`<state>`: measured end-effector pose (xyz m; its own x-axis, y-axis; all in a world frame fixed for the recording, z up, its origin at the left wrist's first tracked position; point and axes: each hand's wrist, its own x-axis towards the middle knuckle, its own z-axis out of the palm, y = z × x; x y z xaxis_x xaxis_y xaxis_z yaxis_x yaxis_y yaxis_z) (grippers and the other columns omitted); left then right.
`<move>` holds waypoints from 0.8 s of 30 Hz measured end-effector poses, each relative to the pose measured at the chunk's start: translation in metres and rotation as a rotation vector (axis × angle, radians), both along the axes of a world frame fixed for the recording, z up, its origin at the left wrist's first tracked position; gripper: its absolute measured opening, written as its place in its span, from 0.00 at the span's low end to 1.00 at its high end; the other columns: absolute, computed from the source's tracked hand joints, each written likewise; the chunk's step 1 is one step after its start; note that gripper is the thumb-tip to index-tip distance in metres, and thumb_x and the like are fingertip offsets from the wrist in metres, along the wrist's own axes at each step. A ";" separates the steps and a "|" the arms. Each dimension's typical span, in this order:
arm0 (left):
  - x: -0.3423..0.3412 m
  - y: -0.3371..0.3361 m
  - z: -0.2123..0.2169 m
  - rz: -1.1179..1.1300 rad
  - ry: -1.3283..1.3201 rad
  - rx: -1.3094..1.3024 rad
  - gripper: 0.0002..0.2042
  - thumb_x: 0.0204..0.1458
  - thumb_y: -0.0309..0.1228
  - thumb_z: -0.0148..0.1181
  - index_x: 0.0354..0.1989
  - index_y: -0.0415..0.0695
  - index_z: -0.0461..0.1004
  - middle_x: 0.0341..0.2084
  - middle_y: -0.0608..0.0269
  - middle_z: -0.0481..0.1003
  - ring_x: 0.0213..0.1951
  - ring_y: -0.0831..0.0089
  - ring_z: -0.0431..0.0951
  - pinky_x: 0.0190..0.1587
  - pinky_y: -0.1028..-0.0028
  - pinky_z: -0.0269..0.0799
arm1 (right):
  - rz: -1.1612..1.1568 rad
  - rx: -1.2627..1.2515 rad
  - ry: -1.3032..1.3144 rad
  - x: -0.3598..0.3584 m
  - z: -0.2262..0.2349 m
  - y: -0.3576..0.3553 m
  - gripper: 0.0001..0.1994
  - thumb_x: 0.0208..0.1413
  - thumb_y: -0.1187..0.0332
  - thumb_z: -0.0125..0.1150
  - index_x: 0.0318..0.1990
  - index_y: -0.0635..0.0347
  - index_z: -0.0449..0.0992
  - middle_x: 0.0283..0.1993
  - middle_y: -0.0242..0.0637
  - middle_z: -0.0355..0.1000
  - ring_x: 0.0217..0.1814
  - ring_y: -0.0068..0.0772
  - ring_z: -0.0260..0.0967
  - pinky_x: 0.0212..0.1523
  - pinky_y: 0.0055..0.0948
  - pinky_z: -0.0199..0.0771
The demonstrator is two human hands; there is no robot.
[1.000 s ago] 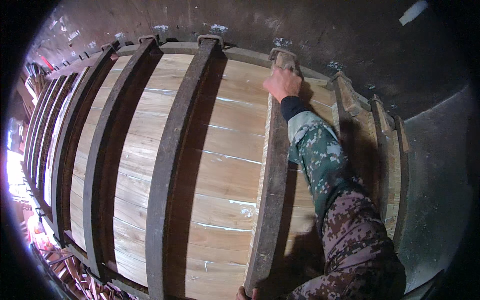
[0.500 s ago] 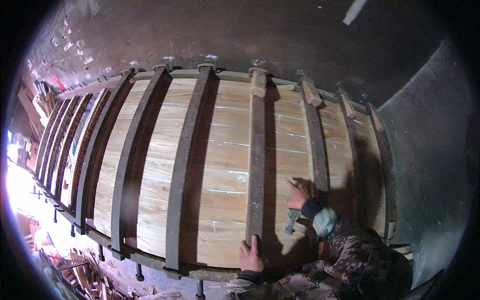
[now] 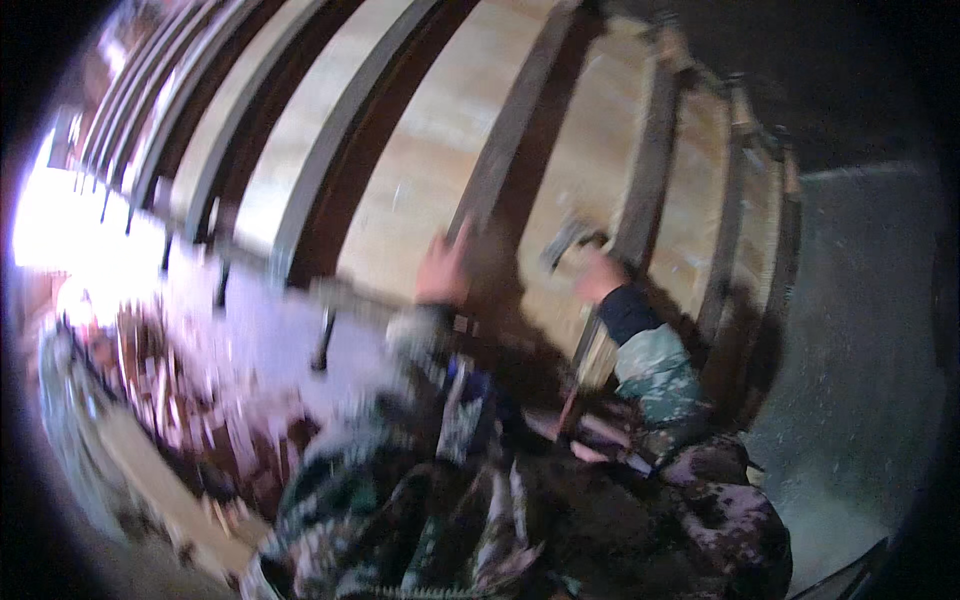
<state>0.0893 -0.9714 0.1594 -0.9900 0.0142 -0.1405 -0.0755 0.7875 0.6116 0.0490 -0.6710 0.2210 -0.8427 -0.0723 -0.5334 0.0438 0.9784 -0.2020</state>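
Observation:
My left hand rests on the near part of a dark clamp bar, a finger stretched up along it. To its right, my right hand is closed on a hammer; the grey head sticks out to the upper left of the fingers. Motion blur hides the exact grip and much of the handle. Under the bars lies a panel of pale wooden boards joined edge to edge. Below my right hand, a light wood piece shows near the panel's near edge.
Several more dark bars cross the panel, with threaded bolts hanging along its near edge. Scrap wood is heaped at lower left beside a long pale plank. A grey surface borders the right side.
The view has swung down, bringing the panel higher in the picture. My right hand has come down from beyond the hammer and taken hold of it. My left hand remains on its bar.

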 end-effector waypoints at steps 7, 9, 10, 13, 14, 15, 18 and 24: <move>0.055 -0.023 0.029 0.361 0.319 0.357 0.39 0.53 0.37 0.73 0.69 0.34 0.61 0.66 0.40 0.66 0.65 0.50 0.69 0.64 0.58 0.69 | -0.247 -0.474 0.215 0.157 0.061 -0.061 0.35 0.48 0.69 0.70 0.64 0.74 0.67 0.60 0.60 0.73 0.63 0.52 0.72 0.64 0.40 0.69; 0.127 -0.030 0.044 0.539 0.353 0.879 0.35 0.57 0.37 0.70 0.69 0.33 0.63 0.59 0.47 0.73 0.60 0.59 0.73 0.63 0.64 0.68 | -0.106 -0.454 0.308 0.213 0.058 -0.081 0.35 0.48 0.68 0.71 0.64 0.72 0.67 0.58 0.61 0.74 0.62 0.58 0.72 0.63 0.44 0.70; 0.178 -0.032 0.049 0.639 0.212 1.014 0.34 0.57 0.36 0.69 0.68 0.33 0.63 0.56 0.50 0.75 0.57 0.63 0.75 0.62 0.66 0.68 | -0.074 -0.416 0.192 0.242 0.054 -0.090 0.34 0.48 0.68 0.71 0.64 0.69 0.67 0.57 0.61 0.74 0.61 0.60 0.73 0.62 0.45 0.71; 0.327 -0.013 0.061 1.016 -0.013 1.353 0.27 0.58 0.33 0.67 0.64 0.34 0.68 0.51 0.56 0.77 0.52 0.67 0.76 0.58 0.68 0.69 | 0.122 -0.515 0.015 0.322 0.035 -0.115 0.32 0.49 0.69 0.70 0.63 0.63 0.68 0.51 0.61 0.76 0.56 0.64 0.74 0.58 0.49 0.74; 0.368 -0.007 0.060 1.055 -0.183 1.522 0.24 0.58 0.33 0.65 0.61 0.35 0.70 0.50 0.57 0.77 0.51 0.67 0.76 0.57 0.67 0.69 | 0.189 -0.521 -0.078 0.346 0.030 -0.124 0.32 0.49 0.70 0.70 0.63 0.63 0.67 0.52 0.61 0.76 0.56 0.64 0.74 0.57 0.49 0.74; 0.402 -0.002 0.057 1.091 -0.372 1.680 0.21 0.58 0.32 0.63 0.59 0.36 0.72 0.49 0.58 0.78 0.50 0.67 0.77 0.56 0.66 0.70 | 0.276 -0.564 -0.127 0.365 0.027 -0.135 0.32 0.49 0.70 0.70 0.63 0.64 0.67 0.52 0.61 0.75 0.56 0.63 0.73 0.57 0.49 0.74; 0.495 0.013 0.034 1.324 -0.244 2.040 0.15 0.61 0.33 0.58 0.54 0.41 0.75 0.46 0.60 0.79 0.50 0.65 0.78 0.55 0.64 0.71 | 0.673 -0.595 -0.188 0.405 0.032 -0.174 0.29 0.47 0.72 0.67 0.59 0.65 0.69 0.49 0.53 0.73 0.49 0.61 0.73 0.48 0.54 0.73; 0.630 0.005 -0.071 1.545 0.147 2.018 0.12 0.67 0.35 0.57 0.50 0.40 0.77 0.40 0.60 0.79 0.42 0.65 0.80 0.51 0.63 0.76 | 0.848 -1.650 -0.399 0.435 0.116 -0.223 0.04 0.49 0.76 0.64 0.29 0.67 0.75 0.30 0.43 0.68 0.30 0.45 0.70 0.30 0.44 0.71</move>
